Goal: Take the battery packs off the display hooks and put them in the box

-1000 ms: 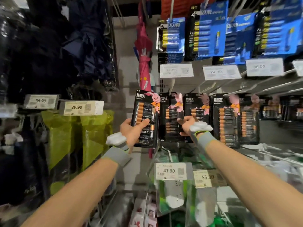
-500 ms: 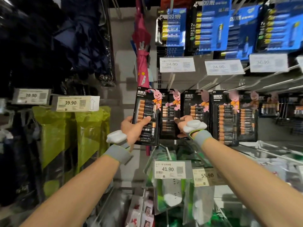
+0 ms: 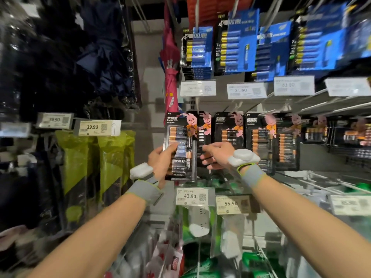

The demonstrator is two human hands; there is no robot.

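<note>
Duracell battery pack (image 3: pixel 203 135) hangs upright just left of the right hand (image 3: pixel 217 155), so that's the nearer one, fingers (image 3: pixel 208 147) spread loose and empty; left hand (image 3: pixel 160 163) grips another pack (image 3: pixel 178 145).

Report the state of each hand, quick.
Left hand: grips a black battery pack.
Right hand: open, holding nothing, by the next hanging pack.

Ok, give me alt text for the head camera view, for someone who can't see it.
The left hand grips a black battery pack in front of a shop display, while the right hand reaches toward the hanging packs beside it. Blue battery packs hang above.
</note>
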